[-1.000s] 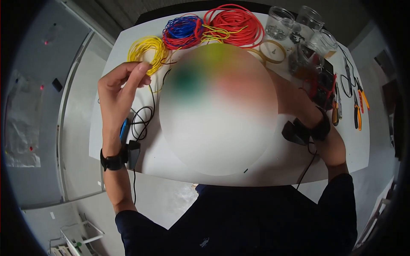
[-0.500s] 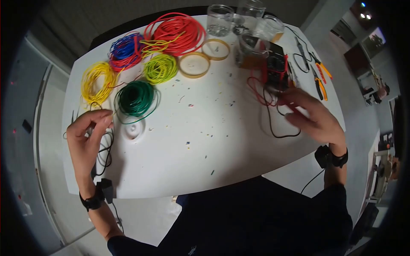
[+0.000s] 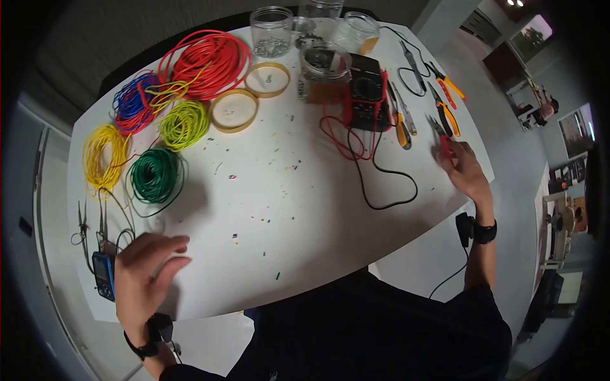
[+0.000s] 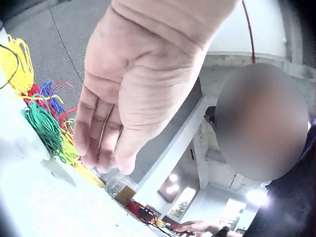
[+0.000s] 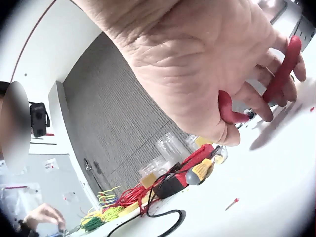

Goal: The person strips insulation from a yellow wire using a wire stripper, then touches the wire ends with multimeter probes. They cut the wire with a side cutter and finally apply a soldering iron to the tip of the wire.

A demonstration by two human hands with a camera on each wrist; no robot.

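Note:
Over the table's right edge, my right hand holds red-handled pliers, their grey jaws pointing away beside the other tools. In the right wrist view their red handles are spread, with the thumb at one and the fingers curled at the other, close over the tabletop. My left hand hovers at the front left, thumb and index finger apart, nothing between them. The left wrist view shows its palm with fingers nearly straight. Nearest to it are a blue-cased device and a green wire coil.
Yellow, lime, blue-red and red wire coils lie at the left. Glass jars and a multimeter stand behind. Orange-handled tools and a screwdriver lie right. Small scraps dot the tabletop.
The head view has swung right. My right hand has moved from beside the multimeter to the tools at the right edge. The left thumb and index finger, pinched before, have parted.

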